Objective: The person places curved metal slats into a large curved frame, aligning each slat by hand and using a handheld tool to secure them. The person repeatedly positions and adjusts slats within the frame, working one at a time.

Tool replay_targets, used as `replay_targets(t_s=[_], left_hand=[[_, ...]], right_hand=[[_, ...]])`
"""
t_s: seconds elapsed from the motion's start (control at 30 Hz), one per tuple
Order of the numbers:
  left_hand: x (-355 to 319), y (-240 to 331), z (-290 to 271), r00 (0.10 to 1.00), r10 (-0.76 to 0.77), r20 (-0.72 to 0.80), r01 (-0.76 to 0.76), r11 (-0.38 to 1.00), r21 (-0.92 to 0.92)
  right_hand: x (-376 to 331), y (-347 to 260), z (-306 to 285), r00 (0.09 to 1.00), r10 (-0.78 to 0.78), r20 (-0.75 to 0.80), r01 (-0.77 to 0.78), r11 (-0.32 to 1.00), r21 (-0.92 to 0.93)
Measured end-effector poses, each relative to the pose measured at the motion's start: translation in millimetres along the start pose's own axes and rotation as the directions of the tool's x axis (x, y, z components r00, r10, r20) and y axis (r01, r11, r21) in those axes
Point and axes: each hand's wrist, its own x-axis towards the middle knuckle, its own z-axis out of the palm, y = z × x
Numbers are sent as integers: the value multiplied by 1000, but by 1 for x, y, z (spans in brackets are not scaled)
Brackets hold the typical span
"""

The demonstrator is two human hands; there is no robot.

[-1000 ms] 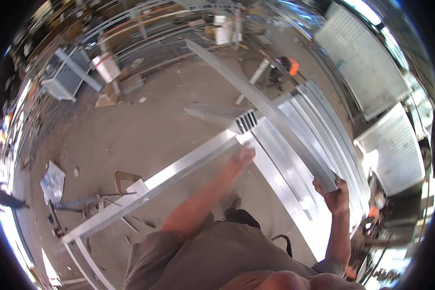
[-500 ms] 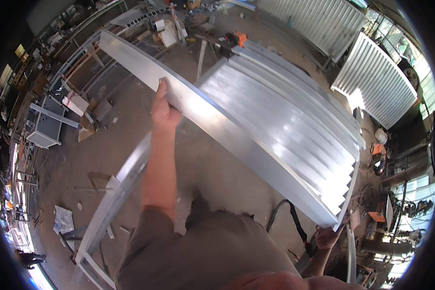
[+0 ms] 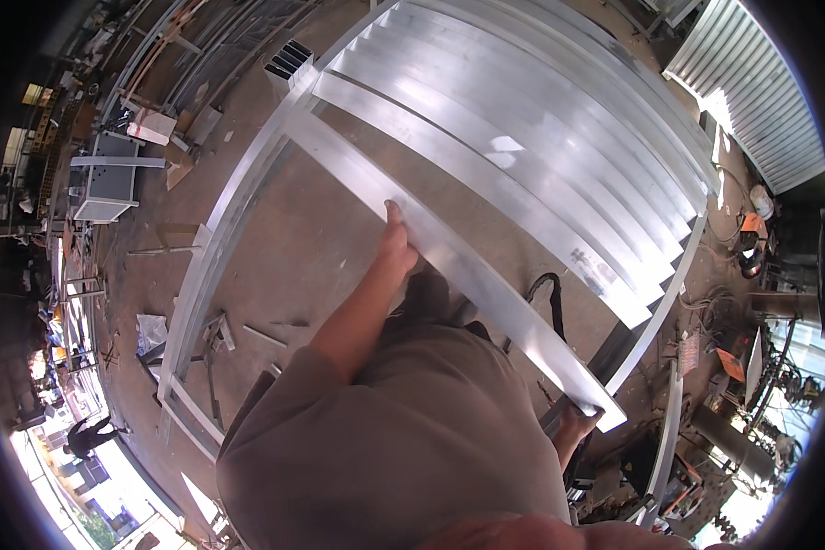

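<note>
Both hands carried a long aluminium bar over the slatted frame

The right hand (image 3: pixel 577 423) gripped the bar (image 3: pixel 449 257) at its near end, low right; the left hand (image 3: pixel 397 246) clasped its edge mid-length. The bar ran from lower right up-left, its far end at the frame (image 3: pixel 247 197) rail beside the laid slats (image 3: pixel 559 156). Placing looked in hand; next it needed lowering square, parallel to them

Small white box (image 3: pixel 151 126) far left by grey cabinet (image 3: pixel 105 183), lettering unreadable

Slat (image 3: pixel 449 252) lowered beside laid slats (image 3: pixel 541 137).
</note>
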Motion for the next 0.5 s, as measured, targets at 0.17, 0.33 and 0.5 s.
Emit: replay_targets(t_s=[0.17, 0.33, 0.5], left_hand=[[68, 13, 10, 987, 88, -137, -75, 992, 98], [123, 29, 7, 986, 83, -143, -73, 995, 75], [145, 31, 18, 989, 84, -123, -78, 996, 51]], right_hand=[[19, 18, 11, 963, 155, 222, -145, 987, -64], [47, 55, 47, 976, 174, 128, -185, 980, 79], [61, 83, 90, 995, 96, 5, -96, 993, 73]])
